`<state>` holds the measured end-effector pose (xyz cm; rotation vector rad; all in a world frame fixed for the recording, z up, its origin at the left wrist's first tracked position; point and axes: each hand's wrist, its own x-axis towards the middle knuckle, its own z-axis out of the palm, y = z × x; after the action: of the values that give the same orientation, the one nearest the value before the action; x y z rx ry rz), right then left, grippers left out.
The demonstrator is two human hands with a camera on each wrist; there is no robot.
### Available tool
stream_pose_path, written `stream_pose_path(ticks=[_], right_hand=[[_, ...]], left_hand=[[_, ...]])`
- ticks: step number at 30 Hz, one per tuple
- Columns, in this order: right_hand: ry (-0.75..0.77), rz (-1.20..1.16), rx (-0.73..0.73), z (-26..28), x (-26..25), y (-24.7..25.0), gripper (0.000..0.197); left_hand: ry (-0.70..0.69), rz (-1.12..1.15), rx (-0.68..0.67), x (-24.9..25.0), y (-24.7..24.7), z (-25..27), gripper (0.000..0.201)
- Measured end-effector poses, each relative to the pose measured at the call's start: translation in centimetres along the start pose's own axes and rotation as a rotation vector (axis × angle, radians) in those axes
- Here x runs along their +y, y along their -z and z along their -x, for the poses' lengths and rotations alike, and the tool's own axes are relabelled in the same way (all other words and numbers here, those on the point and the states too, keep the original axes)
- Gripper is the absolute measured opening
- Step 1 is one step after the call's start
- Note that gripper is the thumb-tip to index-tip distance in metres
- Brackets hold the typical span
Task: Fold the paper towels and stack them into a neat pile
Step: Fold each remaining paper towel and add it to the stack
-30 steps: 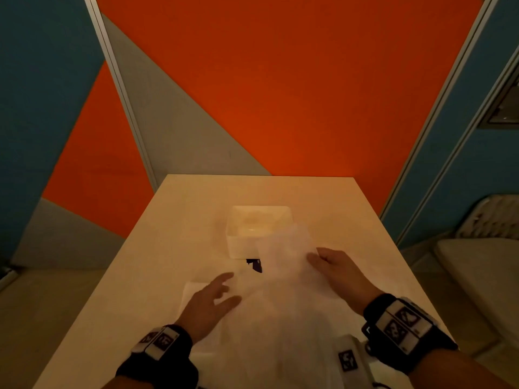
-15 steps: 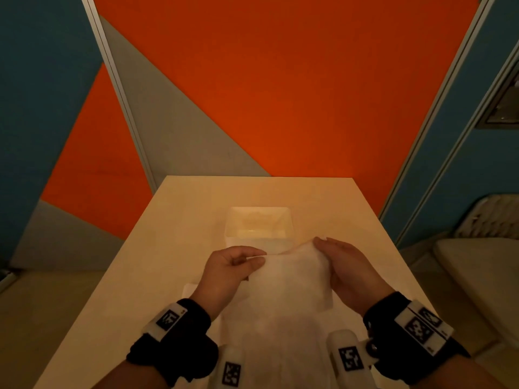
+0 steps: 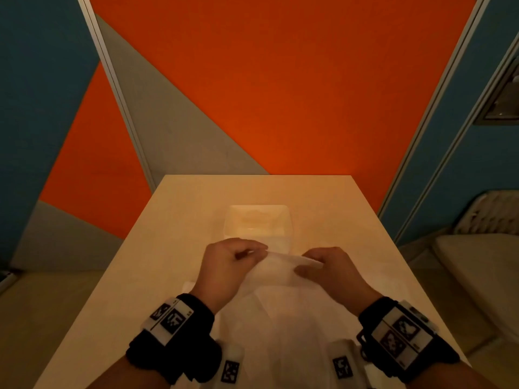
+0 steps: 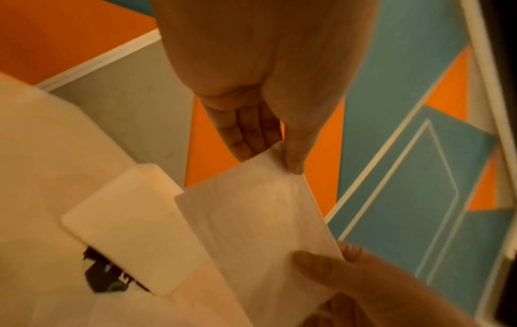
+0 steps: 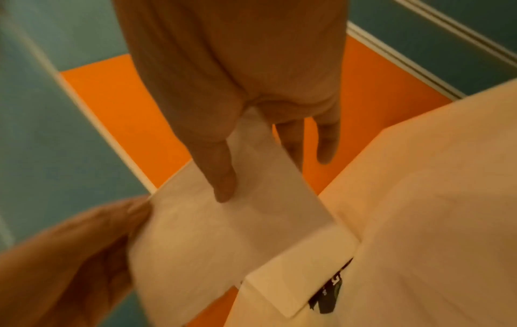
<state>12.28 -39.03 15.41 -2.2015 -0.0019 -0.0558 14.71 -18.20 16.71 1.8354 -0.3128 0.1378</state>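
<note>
Both hands, left hand (image 3: 224, 265) and right hand (image 3: 334, 269), pinched one paper towel (image 3: 276, 269) aloft over the table (image 3: 174, 248), fold barely begun; no finished pile showed.

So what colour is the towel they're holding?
White, plain, tinted warm by the light; the towel shows best from the left wrist.

The right hand (image 5: 223, 88) pinched a paper towel (image 5: 223, 232) by thumb, the left hand (image 5: 69, 254) gripping its other edge above the table (image 5: 433, 199).

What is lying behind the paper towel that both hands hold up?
Behind the paper towel stands a white container on the table. Its near wall is partly covered by the towel and the hands, and its contents are unclear.
</note>
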Motion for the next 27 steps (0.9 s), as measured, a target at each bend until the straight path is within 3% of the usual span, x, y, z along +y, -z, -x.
stream_pose_path(ticks=[3,5,9,12,14,16,21,23,27], right_hand=[[-0.193,-0.529,0.033,0.0,-0.4,1.3,0.004],[-0.208,-0.629,0.050,-0.2,-0.7,2.0,0.005],[-0.151,-0.583,0.002,-1.0,-1.8,3.1,0.009],[-0.109,-0.425,-0.184,-1.3,-2.6,3.2,0.008],[-0.106,-0.369,-0.281,-1.4,-2.7,2.7,0.007],[-0.120,-0.350,-0.287,-1.7,-2.1,2.3,0.005],[-0.315,-0.259,-0.082,-2.6,2.5,2.1,0.022],[-0.328,-0.092,-0.064,-2.6,5.1,2.2,0.037],[-0.344,0.456,-0.294,-2.0,9.3,1.9,0.088]], left_hand=[[0.166,0.188,0.054,0.2,0.7,0.2,0.015],[0.208,0.268,-0.026,0.5,1.0,0.5,0.021],[0.201,0.226,-0.389,1.5,1.1,1.1,0.049],[0.209,0.178,-0.553,1.7,0.4,1.4,0.047],[0.258,0.218,-0.524,1.7,-0.1,1.6,0.041],[0.303,0.249,-0.433,0.9,-0.3,1.6,0.038],[0.375,0.158,-0.213,-3.5,2.2,2.2,0.041],[0.426,0.110,-0.132,-5.9,3.7,2.8,0.042],[0.483,-0.087,-0.090,-10.5,6.3,4.4,0.044]])
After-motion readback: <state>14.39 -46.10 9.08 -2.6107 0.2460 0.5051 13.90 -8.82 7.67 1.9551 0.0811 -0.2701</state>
